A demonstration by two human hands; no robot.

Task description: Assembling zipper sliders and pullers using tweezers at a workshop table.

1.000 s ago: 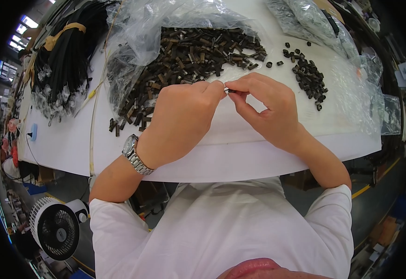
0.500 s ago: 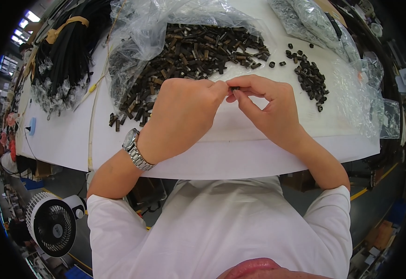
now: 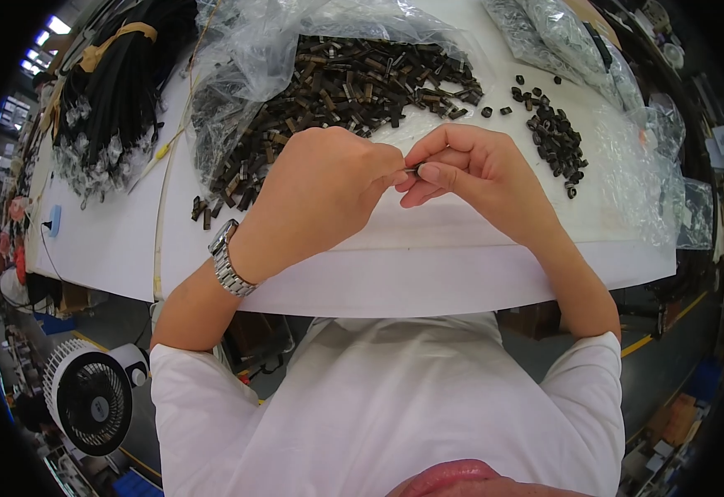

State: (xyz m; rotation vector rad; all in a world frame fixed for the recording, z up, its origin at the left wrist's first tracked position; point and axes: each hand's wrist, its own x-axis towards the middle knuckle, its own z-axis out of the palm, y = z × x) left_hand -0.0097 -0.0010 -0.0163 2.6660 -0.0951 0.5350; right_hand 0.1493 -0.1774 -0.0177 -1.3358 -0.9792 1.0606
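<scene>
Between my fingertips, over the near middle of the table, is a small dark strip, mostly covered by the fingers. My left hand, with a metal watch on its wrist, is closed with thumb and forefinger pinching one end. From the other side my right hand pinches the strip between thumb and forefinger, its lower fingers curled beneath. A large heap of short dark brown and black strips spreads beyond my hands, partly within a clear plastic bag. Small dark rings lie in a loose pile to the right.
On the far left lies a bundle of black straps tied with a tan band, its ends in clear plastic. Plastic-wrapped packs sit at the far right. A white and black fan stands below the table's left edge.
My hands have shifted slightly. My right thumb has straightened over the small strip, and its lower fingers now show beneath. My left wrist has moved a little left.
</scene>
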